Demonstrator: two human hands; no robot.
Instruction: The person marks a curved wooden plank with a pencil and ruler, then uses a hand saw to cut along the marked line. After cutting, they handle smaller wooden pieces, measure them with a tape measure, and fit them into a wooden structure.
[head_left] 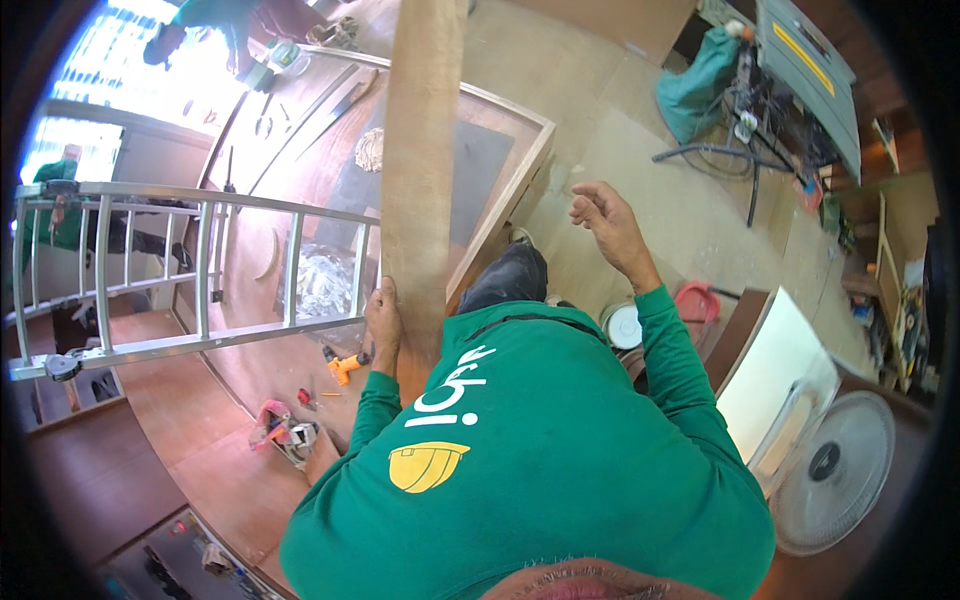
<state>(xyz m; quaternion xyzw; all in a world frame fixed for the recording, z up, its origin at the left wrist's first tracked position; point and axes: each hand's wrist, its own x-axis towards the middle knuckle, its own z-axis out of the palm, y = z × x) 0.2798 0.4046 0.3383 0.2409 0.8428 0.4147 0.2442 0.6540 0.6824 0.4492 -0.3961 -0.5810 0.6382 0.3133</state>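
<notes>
A long, light-brown wooden board (425,150) stretches from the top edge down to beside my chest. My left hand (383,315) grips its left edge, with the thumb lying along the wood. My right hand (612,232) is raised over the floor to the right, apart from the board. Its fingers are loosely curled with a gap to the thumb, and I see nothing in it. Under the board spreads a large wooden worktop (290,225). An orange cordless drill (345,366) lies on it near my left wrist.
An aluminium ladder (205,270) reaches in from the left to the board. Tools in a pink container (280,430) sit lower left. A standing fan (832,470), a white panel (780,370), a bucket (624,328) and a folded table saw (800,90) are rightward. Another person (220,25) bends at upper left.
</notes>
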